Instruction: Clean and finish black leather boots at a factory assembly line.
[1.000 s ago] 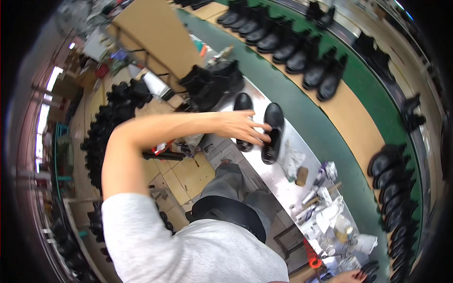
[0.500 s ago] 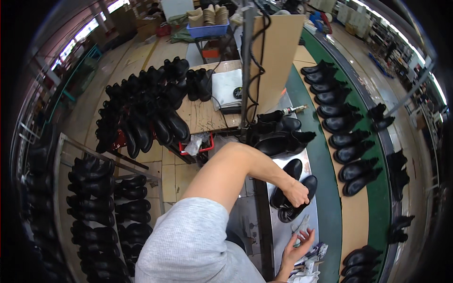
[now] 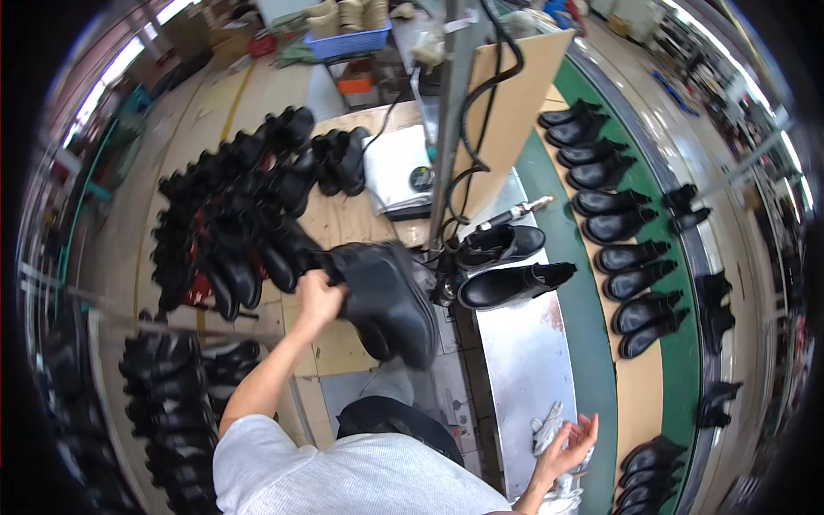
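My left hand (image 3: 319,300) is closed on a pair of black ankle boots (image 3: 390,296), gripping them by their upper end. The boots hang tilted between the wooden table and the metal bench, their toes toward me, slightly blurred. My right hand (image 3: 571,446) holds nothing, with fingers apart, over the near end of the metal bench (image 3: 525,352). Beside it lies a crumpled whitish rag (image 3: 547,427). Farther up the bench are a black boot (image 3: 515,285) lying on its side and another boot (image 3: 502,245).
Many black boots (image 3: 227,227) crowd the wooden table (image 3: 343,219) at left; a rack of boots (image 3: 167,386) stands nearer. Along the green conveyor (image 3: 687,343), boots line a tan strip (image 3: 639,403). A metal post (image 3: 453,112) with a coiled black cable (image 3: 468,154) rises between table and bench.
My left hand has carried the pair of boots leftward off the metal bench, over the gap beside the wooden table. My right hand stays over the bench's near end, shifted slightly right.
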A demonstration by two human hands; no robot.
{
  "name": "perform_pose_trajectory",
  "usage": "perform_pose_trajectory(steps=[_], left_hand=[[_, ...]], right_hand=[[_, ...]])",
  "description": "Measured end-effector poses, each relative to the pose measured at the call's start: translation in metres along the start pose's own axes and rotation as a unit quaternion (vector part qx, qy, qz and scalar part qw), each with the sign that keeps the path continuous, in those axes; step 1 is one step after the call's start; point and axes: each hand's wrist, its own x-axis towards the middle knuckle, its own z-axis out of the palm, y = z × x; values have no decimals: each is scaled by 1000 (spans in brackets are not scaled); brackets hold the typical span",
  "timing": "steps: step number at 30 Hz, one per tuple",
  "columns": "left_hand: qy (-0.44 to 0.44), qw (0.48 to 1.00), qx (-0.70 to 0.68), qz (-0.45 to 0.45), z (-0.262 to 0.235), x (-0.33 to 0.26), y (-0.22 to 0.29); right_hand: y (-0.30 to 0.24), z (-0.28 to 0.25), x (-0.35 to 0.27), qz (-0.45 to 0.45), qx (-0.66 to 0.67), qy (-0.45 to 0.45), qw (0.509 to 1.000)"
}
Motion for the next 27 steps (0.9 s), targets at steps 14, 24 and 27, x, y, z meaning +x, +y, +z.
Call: perform_pose_trajectory(steps=[14,24,27], left_hand=[[77,922,308,221,84,93,-38],[-261,789,-298,469,168,7,382],[-195,809,-285,475,252,126,490]], right_hand=[[14,-43,-22,76,-142,56,985],[91,-18,147,-17,-189,-132,973],[75,20,184,-70,-192,-216,955]])
